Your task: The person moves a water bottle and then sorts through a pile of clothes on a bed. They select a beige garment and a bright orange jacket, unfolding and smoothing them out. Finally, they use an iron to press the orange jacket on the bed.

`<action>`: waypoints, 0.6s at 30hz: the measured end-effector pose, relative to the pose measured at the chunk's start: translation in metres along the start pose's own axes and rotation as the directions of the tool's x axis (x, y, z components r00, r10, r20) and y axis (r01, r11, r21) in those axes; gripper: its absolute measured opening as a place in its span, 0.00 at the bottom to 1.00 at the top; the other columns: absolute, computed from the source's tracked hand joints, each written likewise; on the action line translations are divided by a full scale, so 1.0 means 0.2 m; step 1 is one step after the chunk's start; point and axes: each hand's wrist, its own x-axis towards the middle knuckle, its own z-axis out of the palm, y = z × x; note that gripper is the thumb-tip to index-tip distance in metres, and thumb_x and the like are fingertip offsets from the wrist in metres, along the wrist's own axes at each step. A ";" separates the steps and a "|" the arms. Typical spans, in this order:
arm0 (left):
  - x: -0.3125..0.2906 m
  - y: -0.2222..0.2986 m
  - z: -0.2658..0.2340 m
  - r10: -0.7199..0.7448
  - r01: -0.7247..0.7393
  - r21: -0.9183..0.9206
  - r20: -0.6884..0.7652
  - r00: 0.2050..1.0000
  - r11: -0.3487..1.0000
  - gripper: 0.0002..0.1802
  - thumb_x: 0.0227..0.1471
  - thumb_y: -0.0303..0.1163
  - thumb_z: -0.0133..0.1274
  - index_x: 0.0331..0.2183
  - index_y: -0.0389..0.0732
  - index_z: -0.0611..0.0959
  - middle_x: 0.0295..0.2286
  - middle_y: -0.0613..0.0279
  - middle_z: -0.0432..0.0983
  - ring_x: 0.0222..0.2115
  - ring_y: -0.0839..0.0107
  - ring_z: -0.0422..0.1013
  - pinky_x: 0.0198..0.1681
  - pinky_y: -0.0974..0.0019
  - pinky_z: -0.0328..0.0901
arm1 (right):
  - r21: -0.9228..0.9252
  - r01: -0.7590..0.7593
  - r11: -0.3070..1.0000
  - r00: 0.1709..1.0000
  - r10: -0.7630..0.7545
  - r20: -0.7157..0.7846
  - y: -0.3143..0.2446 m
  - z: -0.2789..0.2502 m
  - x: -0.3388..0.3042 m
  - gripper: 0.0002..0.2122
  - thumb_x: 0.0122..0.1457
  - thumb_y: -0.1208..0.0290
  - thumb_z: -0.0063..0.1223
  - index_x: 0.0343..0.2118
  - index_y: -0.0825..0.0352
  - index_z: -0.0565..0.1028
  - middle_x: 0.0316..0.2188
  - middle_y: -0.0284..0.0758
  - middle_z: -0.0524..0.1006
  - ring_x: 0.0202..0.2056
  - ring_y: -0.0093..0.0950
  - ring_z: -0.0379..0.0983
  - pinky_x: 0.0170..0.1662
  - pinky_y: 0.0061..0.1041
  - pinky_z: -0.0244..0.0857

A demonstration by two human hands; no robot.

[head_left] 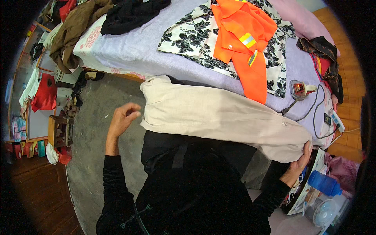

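A long beige garment (211, 107), smoothed out lengthwise, stretches across my lap to the bed's edge. It may be a pair of trousers; its exact kind is not plain. At its right end my right hand (300, 161) grips the cloth, the thumb on top and the other fingers partly hidden. Just off the left end hovers my left hand (124, 119), fingers loosely bent and apart from the thumb, with nothing in it. On the bed (129, 51) beyond lie an orange jacket (250, 37) with reflective strips and a white cloth with black flowers (188, 39).
An iron (300, 89) rests on the bed at the right, its cord running to a power strip (337, 120). Black cloth (131, 15) and brown trousers (70, 37) lie at the far left. A wooden stool (58, 131) stands left; a blue bottle (324, 183) lies right.
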 end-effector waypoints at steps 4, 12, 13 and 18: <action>0.10 0.18 0.15 0.204 -0.197 0.069 -0.118 0.972 0.978 0.17 0.47 0.28 0.62 0.42 0.39 0.82 0.32 0.63 0.76 0.31 0.72 0.72 0.34 0.68 0.68 | -0.018 -0.047 0.999 0.998 0.048 0.033 0.01 -0.02 -0.02 0.21 0.63 0.63 0.53 0.56 0.68 0.68 0.51 0.39 0.74 0.49 0.32 0.72 0.51 0.33 0.67; 0.12 0.23 0.30 0.346 -0.285 0.279 -0.203 0.916 0.917 0.13 0.45 0.28 0.63 0.37 0.40 0.82 0.30 0.58 0.74 0.28 0.63 0.72 0.32 0.64 0.67 | 0.058 -0.254 0.965 0.967 0.252 0.048 0.10 -0.12 -0.08 0.20 0.62 0.60 0.55 0.51 0.70 0.73 0.48 0.38 0.77 0.48 0.31 0.73 0.52 0.31 0.66; 0.12 0.24 0.30 0.364 -0.300 0.287 -0.200 0.910 0.910 0.13 0.45 0.28 0.63 0.37 0.40 0.82 0.30 0.58 0.75 0.28 0.63 0.73 0.31 0.64 0.67 | 0.016 -0.253 0.967 0.967 0.252 0.046 0.11 -0.14 -0.08 0.21 0.61 0.61 0.55 0.51 0.70 0.73 0.48 0.38 0.77 0.48 0.32 0.73 0.52 0.31 0.65; 0.03 0.25 0.31 0.402 -0.347 0.296 -0.152 0.903 0.890 0.15 0.44 0.32 0.65 0.36 0.40 0.82 0.32 0.57 0.75 0.33 0.60 0.72 0.35 0.61 0.67 | -0.119 -0.217 0.969 0.966 0.231 0.116 0.07 -0.09 -0.12 0.23 0.57 0.67 0.55 0.54 0.74 0.70 0.49 0.42 0.75 0.50 0.35 0.72 0.53 0.32 0.64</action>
